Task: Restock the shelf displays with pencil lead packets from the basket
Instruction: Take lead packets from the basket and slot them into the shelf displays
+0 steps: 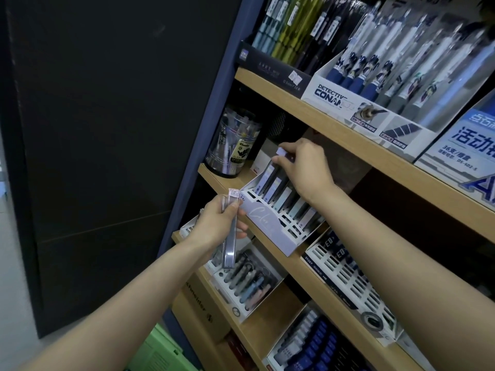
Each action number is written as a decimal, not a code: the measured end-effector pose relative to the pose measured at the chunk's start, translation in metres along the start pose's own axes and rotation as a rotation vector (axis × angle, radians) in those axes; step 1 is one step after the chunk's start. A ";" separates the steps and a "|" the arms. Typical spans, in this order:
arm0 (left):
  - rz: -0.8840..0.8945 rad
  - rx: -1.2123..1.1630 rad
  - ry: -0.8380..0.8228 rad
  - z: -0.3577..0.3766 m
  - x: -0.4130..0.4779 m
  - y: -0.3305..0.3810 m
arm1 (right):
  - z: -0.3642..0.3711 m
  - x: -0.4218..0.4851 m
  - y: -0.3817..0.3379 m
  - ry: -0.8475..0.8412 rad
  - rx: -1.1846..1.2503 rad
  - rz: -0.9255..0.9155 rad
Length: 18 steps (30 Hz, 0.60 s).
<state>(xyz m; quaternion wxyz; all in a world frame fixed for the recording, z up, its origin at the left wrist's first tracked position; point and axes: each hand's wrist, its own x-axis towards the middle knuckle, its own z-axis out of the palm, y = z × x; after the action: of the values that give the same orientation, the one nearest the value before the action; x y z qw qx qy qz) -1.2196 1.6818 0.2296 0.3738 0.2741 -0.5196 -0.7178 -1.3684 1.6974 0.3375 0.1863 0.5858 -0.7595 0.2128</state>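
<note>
Wooden shelf [316,279] | right hand [308,170] — pinches display packet [276,170] | left hand [214,226] — holds loose packets [230,236]

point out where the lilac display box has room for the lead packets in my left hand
Free: the empty slots just behind the front wall of the lilac display box, all along it. Crowded: the back rows, full of lead packets, where the right hand pinches one.

left arm [120,303] is reaching up from lower left | left grip [217,226] is curling round a clear packet [230,245], thumb pressing across it | right arm [401,250] is stretching in from lower right | right grip [308,170] is pinching a second packet [281,152] by its top
</note>
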 end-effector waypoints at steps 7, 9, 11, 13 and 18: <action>-0.017 -0.002 0.004 -0.003 -0.001 -0.001 | 0.007 -0.001 -0.001 0.047 -0.092 -0.023; -0.031 -0.025 0.006 -0.003 -0.002 -0.001 | 0.012 -0.001 0.000 0.058 -0.142 -0.023; -0.042 -0.058 0.002 -0.004 -0.004 -0.002 | 0.014 -0.003 0.000 0.067 -0.163 -0.016; -0.041 -0.104 -0.009 -0.005 -0.006 -0.004 | 0.012 -0.008 -0.004 0.078 -0.230 -0.028; -0.021 -0.263 0.010 -0.009 -0.010 -0.005 | 0.003 -0.045 -0.033 0.078 -0.065 -0.132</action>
<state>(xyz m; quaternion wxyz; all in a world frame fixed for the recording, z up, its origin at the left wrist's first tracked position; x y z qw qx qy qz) -1.2086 1.6859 0.2222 0.4015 0.2315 -0.4163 -0.7822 -1.3253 1.7244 0.3148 0.2481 0.6195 -0.7180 0.1980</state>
